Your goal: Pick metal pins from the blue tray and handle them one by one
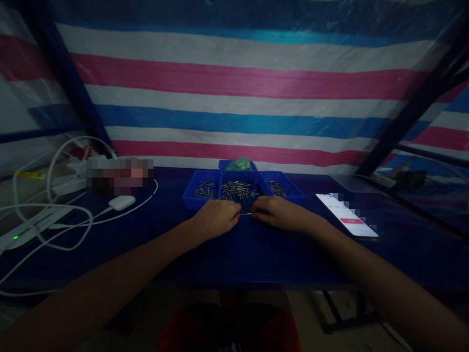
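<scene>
My left hand (219,217) is closed in a pinch on one end of a thin, shiny metal pin (245,214). At the pin's other end are the closed fingers of my right hand (277,212). Both hands are low over the blue table, just in front of three blue bins. Loose slim metal pieces fill part of the middle bin (262,177), the left bin (189,198) and the right bin (293,189). The exact kind of these pieces is too small and dark to make out. My fingers hide the pin's ends.
Behind the bins, another blue bin (224,164) holds a green plastic bag (240,164). A lit phone (346,215) lies to the right. White cables (86,220), a white charger (122,202) and a power strip (32,227) crowd the left. Striped sheeting (238,115) hangs behind the table (234,259).
</scene>
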### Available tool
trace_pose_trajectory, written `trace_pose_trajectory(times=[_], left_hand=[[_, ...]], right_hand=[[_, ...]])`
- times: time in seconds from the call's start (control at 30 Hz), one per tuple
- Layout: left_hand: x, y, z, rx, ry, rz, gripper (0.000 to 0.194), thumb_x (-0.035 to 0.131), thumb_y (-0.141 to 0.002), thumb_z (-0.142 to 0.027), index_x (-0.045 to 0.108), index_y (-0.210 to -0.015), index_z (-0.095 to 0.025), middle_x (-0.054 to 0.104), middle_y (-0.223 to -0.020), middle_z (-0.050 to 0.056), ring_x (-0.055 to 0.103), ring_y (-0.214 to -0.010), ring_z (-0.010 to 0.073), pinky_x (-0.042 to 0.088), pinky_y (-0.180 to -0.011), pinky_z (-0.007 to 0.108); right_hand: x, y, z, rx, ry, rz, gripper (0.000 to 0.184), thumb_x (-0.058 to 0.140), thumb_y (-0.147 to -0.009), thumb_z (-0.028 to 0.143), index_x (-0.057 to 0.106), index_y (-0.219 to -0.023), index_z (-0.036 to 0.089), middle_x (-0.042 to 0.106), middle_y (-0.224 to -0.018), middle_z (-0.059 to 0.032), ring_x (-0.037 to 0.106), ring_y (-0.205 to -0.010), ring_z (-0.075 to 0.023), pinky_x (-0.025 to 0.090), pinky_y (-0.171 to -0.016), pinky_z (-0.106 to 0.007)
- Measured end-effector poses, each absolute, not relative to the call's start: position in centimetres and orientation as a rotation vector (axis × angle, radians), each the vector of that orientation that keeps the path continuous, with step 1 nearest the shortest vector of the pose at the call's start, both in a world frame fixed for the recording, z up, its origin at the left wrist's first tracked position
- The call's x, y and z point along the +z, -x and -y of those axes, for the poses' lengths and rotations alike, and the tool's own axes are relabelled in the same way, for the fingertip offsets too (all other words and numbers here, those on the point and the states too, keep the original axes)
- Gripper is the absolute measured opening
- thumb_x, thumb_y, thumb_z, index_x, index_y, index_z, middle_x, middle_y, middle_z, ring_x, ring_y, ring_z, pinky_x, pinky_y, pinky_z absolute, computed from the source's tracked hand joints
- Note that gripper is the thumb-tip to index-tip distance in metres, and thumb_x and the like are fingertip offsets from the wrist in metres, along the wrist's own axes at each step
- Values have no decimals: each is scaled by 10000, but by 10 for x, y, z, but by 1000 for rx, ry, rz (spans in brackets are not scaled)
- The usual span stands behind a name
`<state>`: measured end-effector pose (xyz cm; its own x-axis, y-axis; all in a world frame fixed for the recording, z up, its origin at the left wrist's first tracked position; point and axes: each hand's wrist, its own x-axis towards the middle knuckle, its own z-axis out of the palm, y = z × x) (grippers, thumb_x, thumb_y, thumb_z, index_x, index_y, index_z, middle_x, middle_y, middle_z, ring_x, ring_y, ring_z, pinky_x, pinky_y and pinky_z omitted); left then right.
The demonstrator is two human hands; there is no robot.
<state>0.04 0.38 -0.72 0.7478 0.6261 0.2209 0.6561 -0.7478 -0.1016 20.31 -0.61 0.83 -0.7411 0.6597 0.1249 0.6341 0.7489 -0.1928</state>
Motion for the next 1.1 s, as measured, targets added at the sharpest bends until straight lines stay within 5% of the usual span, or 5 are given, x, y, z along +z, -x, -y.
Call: trace_pose_trajectory(times=[1.1], left_hand=[[-7, -1, -4, -232, 2796, 1042, 149, 412, -797, -242, 540, -804, -166, 603, -785, 33, 567, -680, 161, 392, -537, 254]], right_hand=[[15, -196, 15, 230, 993, 2673, 136, 416, -837, 217, 537, -861, 160, 587, -780, -30, 519, -688, -116, 365, -625, -240]])
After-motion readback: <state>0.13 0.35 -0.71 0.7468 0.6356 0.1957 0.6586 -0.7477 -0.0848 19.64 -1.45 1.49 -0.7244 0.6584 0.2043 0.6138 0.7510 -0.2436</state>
